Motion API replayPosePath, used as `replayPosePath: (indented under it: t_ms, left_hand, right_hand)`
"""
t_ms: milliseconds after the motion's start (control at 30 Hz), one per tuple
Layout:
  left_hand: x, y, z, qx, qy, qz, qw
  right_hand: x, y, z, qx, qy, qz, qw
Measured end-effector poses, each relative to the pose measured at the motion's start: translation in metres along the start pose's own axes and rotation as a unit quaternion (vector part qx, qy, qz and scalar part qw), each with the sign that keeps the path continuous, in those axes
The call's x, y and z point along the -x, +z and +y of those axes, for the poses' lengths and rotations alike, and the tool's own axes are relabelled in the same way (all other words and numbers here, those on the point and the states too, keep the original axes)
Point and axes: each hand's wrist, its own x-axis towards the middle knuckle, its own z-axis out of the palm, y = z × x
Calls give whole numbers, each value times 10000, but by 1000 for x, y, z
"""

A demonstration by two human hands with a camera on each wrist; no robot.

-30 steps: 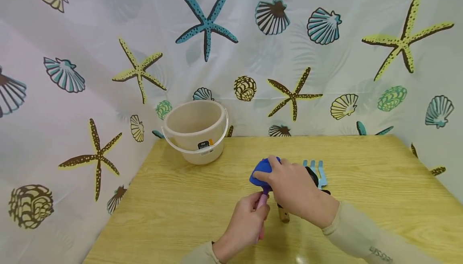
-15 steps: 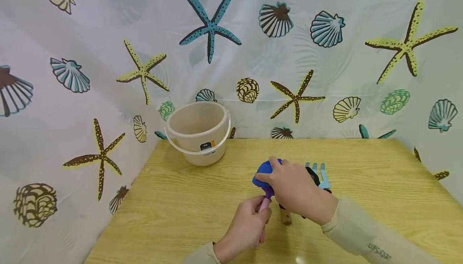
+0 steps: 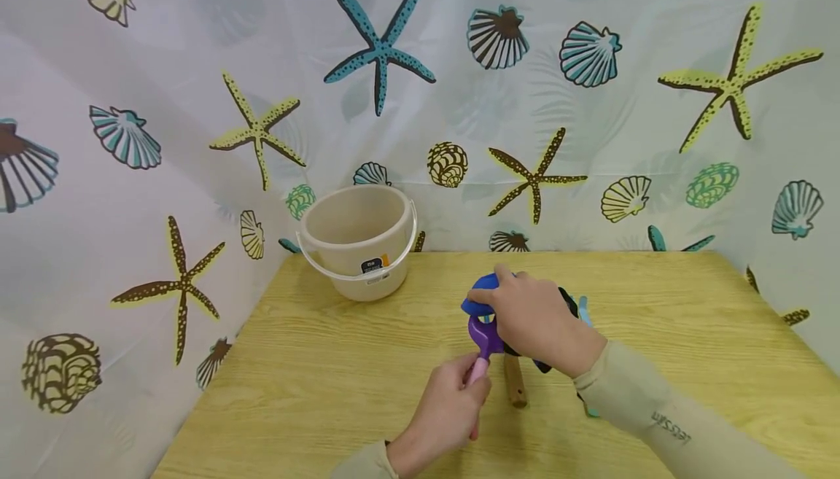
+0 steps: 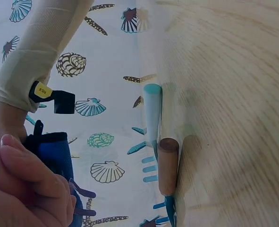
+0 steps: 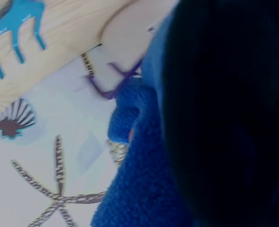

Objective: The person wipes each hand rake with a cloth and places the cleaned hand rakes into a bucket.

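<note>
My left hand [image 3: 442, 406] grips the pink handle of a small purple hand rake [image 3: 484, 335], held up over the table. My right hand [image 3: 538, 318] holds a fuzzy blue cloth [image 3: 484, 293] around the rake's far end. The purple neck shows below the cloth, and purple tines [image 4: 85, 190] stick out beyond it in the left wrist view. Dark edging runs along the cloth there. Under my right arm lies a hand rake with a wooden handle [image 3: 515, 380] and blue tines; beside it is another with a pale teal handle [image 4: 152, 106].
A cream bucket [image 3: 370, 282] with a white handle stands at the back left of the wood-grain table [image 3: 315, 362]. A white curtain [image 3: 420, 122] printed with starfish and shells closes off the back and sides.
My right hand has slid the cloth up toward the rake's tines, baring more of the purple neck. My left hand keeps its grip in nearly the same place.
</note>
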Motion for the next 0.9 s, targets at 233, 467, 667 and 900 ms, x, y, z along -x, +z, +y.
replayPosePath:
  t_ms: [233,467,667,900]
  left_hand:
    - [3,1,2,-35,-88,-62,9999]
    - [1,2,2,158,-175,6,9997]
    - [-1,2,1,325,-78,109,9994]
    - [1,4,2,303,-126,36,9995]
  right_hand:
    - [-4,5,18,-464,487,-188,9976]
    - [12,6,14,-309,423,206,9984]
    - [32,5,1,-193,27,179,9996]
    - [35,8,3,50,53,310,9995]
